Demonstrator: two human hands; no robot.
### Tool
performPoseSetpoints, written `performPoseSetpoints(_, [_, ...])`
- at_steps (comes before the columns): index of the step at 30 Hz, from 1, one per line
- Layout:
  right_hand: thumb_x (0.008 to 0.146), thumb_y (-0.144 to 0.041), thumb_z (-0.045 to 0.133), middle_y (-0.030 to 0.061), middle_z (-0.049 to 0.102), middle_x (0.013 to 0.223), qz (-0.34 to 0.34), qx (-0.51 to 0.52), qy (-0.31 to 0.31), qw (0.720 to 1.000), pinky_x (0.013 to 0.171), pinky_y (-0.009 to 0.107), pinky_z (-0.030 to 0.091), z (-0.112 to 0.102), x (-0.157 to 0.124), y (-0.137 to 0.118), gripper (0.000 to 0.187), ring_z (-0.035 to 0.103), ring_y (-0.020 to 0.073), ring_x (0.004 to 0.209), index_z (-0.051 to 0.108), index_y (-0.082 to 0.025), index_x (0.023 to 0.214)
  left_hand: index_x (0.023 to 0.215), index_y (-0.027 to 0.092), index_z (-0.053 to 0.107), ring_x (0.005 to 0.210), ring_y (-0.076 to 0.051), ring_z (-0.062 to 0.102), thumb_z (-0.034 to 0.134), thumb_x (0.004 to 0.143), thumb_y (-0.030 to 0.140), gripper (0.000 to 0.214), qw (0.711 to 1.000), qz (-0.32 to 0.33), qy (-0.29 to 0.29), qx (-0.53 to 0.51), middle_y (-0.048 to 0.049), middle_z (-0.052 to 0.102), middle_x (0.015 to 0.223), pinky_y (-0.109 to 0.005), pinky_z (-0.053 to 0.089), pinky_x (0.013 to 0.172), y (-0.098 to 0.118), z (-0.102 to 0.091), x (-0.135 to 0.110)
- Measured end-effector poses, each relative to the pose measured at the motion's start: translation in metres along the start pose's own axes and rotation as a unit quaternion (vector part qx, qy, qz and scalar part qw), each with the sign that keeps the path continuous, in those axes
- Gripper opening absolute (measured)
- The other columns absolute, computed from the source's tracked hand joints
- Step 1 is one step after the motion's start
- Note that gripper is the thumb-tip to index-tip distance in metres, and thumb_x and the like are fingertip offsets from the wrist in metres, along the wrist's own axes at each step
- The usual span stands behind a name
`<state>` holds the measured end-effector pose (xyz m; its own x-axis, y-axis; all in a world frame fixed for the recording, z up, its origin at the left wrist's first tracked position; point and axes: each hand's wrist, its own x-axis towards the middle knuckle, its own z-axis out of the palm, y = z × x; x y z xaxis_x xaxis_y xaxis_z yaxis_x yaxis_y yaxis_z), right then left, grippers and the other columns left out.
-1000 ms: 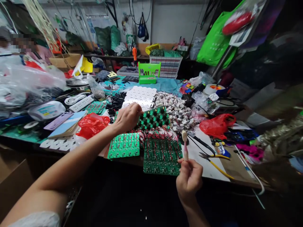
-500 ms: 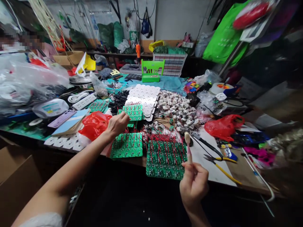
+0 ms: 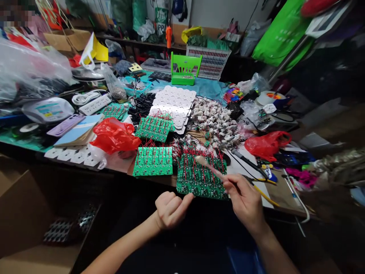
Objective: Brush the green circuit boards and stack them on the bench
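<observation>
Overall, the room is crowded, a pale wall (image 3: pixel 225 15) standing behind a white basket (image 3: pixel 209 62). The workbench (image 3: pixel 285 196) is heavily loaded: white sheets (image 3: pixel 171 102) and a heap of small white parts (image 3: pixel 216 121) occupy the middle. At its near edge lie a dark green circuit board (image 3: pixel 185 183) and, just beside it, a lighter green board (image 3: pixel 151 167), both with red wires. Left hand (image 3: pixel 171 209): fingers curled together near the dark board's lower edge; whether they grip anything cannot be told. Right hand (image 3: pixel 246 199): fingers clamped on a brush (image 3: pixel 212 169), its head over the dark board, contact undetermined. Step in hand, as judged: brush work at that board. The next move calls for steadying it and sparing the wires.
</observation>
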<state>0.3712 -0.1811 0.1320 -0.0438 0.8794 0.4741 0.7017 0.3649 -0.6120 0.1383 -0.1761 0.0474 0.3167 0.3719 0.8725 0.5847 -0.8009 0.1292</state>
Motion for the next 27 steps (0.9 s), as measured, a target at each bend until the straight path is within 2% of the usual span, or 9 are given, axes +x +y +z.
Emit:
performPoseSetpoints(3, [0.101, -0.022, 0.05, 0.0014, 0.067, 0.087, -0.1, -0.043, -0.128, 0.986, 0.069, 0.023, 0.046, -0.026, 0.011, -0.011, 0.019, 0.064, 0.0127, 0.076, 0.063, -0.023, 0.115, 0.12, 0.008, 0.066, 0.049, -0.01, 0.034, 0.061, 0.085, 0.003, 0.035, 1.0, -0.025, -0.003, -0.007, 0.0068, 0.041, 0.052, -0.031, 0.022, 0.051, 0.005, 0.004, 0.001])
performPoseSetpoints(5, [0.101, -0.023, 0.052, 0.0009, 0.066, 0.085, -0.134, -0.07, -0.175, 0.973, 0.065, 0.023, 0.044, -0.036, 0.013, -0.017, 0.023, 0.063, 0.0121, 0.072, 0.062, -0.023, 0.122, 0.12, 0.007, 0.065, 0.048, -0.01, 0.034, 0.06, 0.085, 0.002, 0.036, 0.999, -0.032, 0.009, -0.004, 0.0067, 0.042, 0.052, -0.03, 0.023, 0.051, 0.009, 0.007, 0.0])
performPoseSetpoints(7, [0.1, -0.026, 0.053, 0.0001, 0.063, 0.078, -0.163, -0.102, -0.195, 0.962, 0.06, 0.023, 0.039, -0.039, 0.014, -0.021, 0.021, 0.059, 0.0116, 0.066, 0.065, -0.022, 0.117, 0.118, 0.007, 0.066, 0.048, -0.01, 0.036, 0.059, 0.085, 0.003, 0.034, 0.999, -0.03, 0.02, -0.006, 0.0061, 0.044, 0.052, -0.03, 0.025, 0.05, 0.011, 0.01, -0.002])
performPoseSetpoints(10, [0.101, -0.028, 0.052, -0.0005, 0.059, 0.071, -0.211, -0.15, -0.19, 0.947, 0.056, 0.025, 0.033, -0.036, 0.017, -0.021, 0.021, 0.054, 0.0109, 0.06, 0.07, -0.02, 0.108, 0.117, 0.009, 0.066, 0.049, -0.011, 0.04, 0.056, 0.086, 0.005, 0.033, 0.999, -0.028, 0.018, -0.013, 0.0049, 0.047, 0.054, -0.029, 0.028, 0.051, 0.012, 0.014, -0.005])
performPoseSetpoints(14, [0.101, -0.026, 0.053, -0.0012, 0.056, 0.064, -0.264, -0.226, -0.123, 0.929, 0.055, 0.028, 0.027, -0.022, 0.036, -0.013, 0.023, 0.049, 0.0107, 0.056, 0.073, -0.019, 0.11, 0.123, 0.009, 0.064, 0.049, -0.011, 0.035, 0.056, 0.086, 0.003, 0.039, 0.999, -0.037, 0.012, -0.02, 0.0058, 0.044, 0.053, -0.03, 0.026, 0.051, 0.011, 0.017, -0.007])
performPoseSetpoints(17, [0.099, -0.027, 0.056, -0.0008, 0.057, 0.063, -0.276, -0.283, -0.057, 0.917, 0.056, 0.029, 0.026, -0.012, 0.059, -0.004, 0.023, 0.049, 0.0112, 0.056, 0.075, -0.02, 0.11, 0.127, 0.011, 0.064, 0.05, -0.012, 0.035, 0.057, 0.085, 0.002, 0.043, 0.998, -0.05, 0.007, -0.024, 0.0056, 0.044, 0.054, -0.03, 0.025, 0.053, 0.01, 0.017, -0.007])
performPoseSetpoints(20, [0.098, -0.028, 0.059, -0.0002, 0.061, 0.066, -0.266, -0.298, -0.014, 0.917, 0.056, 0.029, 0.028, -0.012, 0.074, -0.001, 0.021, 0.052, 0.0116, 0.059, 0.076, -0.02, 0.107, 0.129, 0.013, 0.062, 0.05, -0.011, 0.035, 0.057, 0.086, 0.002, 0.046, 0.998, -0.052, 0.008, -0.025, 0.0059, 0.043, 0.054, -0.03, 0.026, 0.053, 0.008, 0.016, -0.006])
performPoseSetpoints(24, [0.097, -0.024, 0.06, -0.0002, 0.061, 0.068, -0.262, -0.225, -0.068, 0.936, 0.058, 0.026, 0.032, -0.03, 0.057, -0.013, 0.021, 0.054, 0.0103, 0.061, 0.074, -0.019, 0.111, 0.131, 0.014, 0.061, 0.048, -0.01, 0.035, 0.055, 0.087, 0.004, 0.045, 0.999, -0.045, 0.014, -0.012, 0.0071, 0.041, 0.052, -0.029, 0.026, 0.052, 0.007, 0.016, -0.005])
performPoseSetpoints(27, [0.098, -0.023, 0.058, -0.0009, 0.057, 0.065, -0.284, -0.18, -0.129, 0.933, 0.057, 0.026, 0.031, -0.037, 0.034, -0.022, 0.021, 0.05, 0.0098, 0.057, 0.074, -0.017, 0.11, 0.127, 0.013, 0.063, 0.048, -0.01, 0.038, 0.058, 0.085, 0.004, 0.042, 0.998, -0.043, 0.032, -0.013, 0.0067, 0.045, 0.053, -0.029, 0.028, 0.052, 0.008, 0.018, -0.005])
